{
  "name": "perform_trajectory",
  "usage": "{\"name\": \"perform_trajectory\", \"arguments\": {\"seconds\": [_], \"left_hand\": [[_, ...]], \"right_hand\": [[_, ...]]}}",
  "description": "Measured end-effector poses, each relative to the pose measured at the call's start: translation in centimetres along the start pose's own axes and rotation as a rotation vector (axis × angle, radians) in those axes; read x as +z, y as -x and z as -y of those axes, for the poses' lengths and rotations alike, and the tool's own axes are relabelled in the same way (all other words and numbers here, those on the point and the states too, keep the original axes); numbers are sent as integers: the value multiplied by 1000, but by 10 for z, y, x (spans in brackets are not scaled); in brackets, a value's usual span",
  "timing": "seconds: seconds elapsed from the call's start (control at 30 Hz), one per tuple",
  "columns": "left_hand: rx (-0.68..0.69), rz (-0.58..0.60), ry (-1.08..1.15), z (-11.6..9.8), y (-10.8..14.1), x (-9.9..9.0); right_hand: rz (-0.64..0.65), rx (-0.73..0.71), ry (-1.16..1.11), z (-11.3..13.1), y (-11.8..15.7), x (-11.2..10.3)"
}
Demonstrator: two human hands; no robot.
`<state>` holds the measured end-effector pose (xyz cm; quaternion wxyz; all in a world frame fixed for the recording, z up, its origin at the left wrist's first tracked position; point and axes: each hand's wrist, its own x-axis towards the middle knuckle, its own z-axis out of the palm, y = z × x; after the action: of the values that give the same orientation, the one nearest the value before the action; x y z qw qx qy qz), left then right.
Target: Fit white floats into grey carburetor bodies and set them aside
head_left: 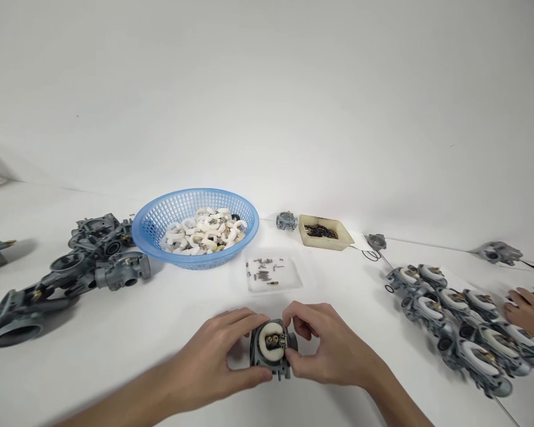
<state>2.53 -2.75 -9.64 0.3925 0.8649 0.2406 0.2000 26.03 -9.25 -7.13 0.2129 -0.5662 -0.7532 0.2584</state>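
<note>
A grey metal carburetor (254,357) sits on the white table right before me, its float side facing up. A white C-shaped float (271,354) lies in it around brass jets (273,340). My left hand (225,356) grips the carburetor's left side, fingers at the far edge and thumb at the near edge. At the right side, by the float's hinge, my right hand (324,344) has its thumb and index finger closed against the carburetor. Whether a small pin is between those fingertips I cannot tell.
Behind stands a blue basket (196,261) of white floats, with a clear tray (293,281) of small metal parts. A cream box (324,242) holds dark rings. Carburetors (111,246) pile up at left; several with floats (476,356) stand right, near another person's hand (529,314).
</note>
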Motion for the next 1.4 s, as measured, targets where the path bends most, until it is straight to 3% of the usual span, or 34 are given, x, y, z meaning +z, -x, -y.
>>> {"name": "perform_trajectory", "arguments": {"seconds": [1.07, 1.4], "left_hand": [[-33, -19, -83, 2, 0, 3], [-64, 22, -64, 1, -2, 1]], "right_hand": [[34, 15, -2, 4, 2, -1], [33, 44, 8, 4, 0, -2]]}}
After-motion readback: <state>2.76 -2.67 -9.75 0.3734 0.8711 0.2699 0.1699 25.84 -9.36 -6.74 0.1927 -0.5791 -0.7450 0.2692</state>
